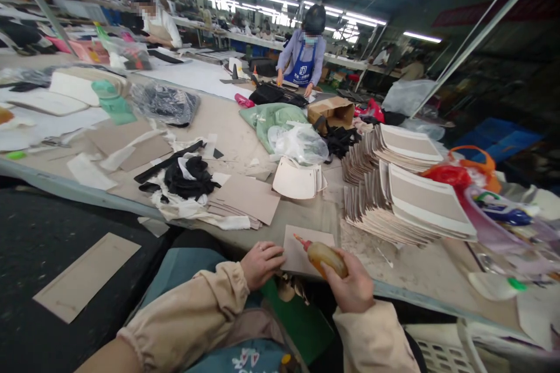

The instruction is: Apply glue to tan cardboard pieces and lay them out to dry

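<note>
In my right hand (353,284) is a squeeze glue bottle (322,257), amber, with a red nozzle tilted to the upper left. The nozzle is over a flat grey-brown cardboard piece (300,249) at the table's front edge. My left hand (263,263) is at the left edge of this piece, its fingers curled against it; the thumb's grip is partly hidden. Behind it lies a small stack of similar cardboard sheets (247,198). Curved white-edged panels (295,178) rest farther back, and tall stacks of curved panels (431,201) stand on the right.
Black and white fabric scraps (188,178) lie at left. A green bag (266,122) and cardboard box (331,112) are beyond. A co-worker in a blue apron (301,64) works across the table. A white bottle with green cap (496,285) lies right; a cardboard strip (87,277) lies lower left.
</note>
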The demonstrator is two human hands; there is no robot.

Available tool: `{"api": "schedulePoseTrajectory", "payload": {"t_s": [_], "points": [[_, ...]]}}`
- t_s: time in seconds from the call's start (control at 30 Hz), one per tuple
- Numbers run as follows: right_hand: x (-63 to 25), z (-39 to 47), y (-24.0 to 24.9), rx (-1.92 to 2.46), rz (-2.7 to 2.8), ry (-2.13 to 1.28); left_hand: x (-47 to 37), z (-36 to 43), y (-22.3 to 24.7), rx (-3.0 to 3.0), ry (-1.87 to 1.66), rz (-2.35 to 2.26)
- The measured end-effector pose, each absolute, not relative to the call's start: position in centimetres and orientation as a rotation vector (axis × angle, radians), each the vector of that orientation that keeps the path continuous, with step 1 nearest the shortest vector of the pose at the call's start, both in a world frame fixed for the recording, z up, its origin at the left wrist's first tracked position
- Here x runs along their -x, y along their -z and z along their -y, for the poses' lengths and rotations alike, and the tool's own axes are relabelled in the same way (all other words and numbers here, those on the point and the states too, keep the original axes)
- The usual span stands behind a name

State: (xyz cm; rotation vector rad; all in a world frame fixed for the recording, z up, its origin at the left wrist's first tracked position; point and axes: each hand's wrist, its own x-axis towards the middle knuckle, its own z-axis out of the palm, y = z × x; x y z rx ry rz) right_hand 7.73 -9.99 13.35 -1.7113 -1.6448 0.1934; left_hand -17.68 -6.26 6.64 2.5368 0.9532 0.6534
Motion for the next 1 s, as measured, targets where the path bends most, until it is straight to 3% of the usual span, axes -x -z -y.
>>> {"api": "schedulePoseTrajectory", "payload": {"t_s": [0.57, 1.0], "points": [[-5.2, 7.4, -14.5, 1.815, 1.751, -0.095, 16.8, 6.0, -5.8, -2.475, -0.791, -1.046], [-11.5, 9.5, -14.1, 2.069, 1.437, -0.057, 17.1, 5.6, -5.2, -2.553, -0.834, -1.013]]}}
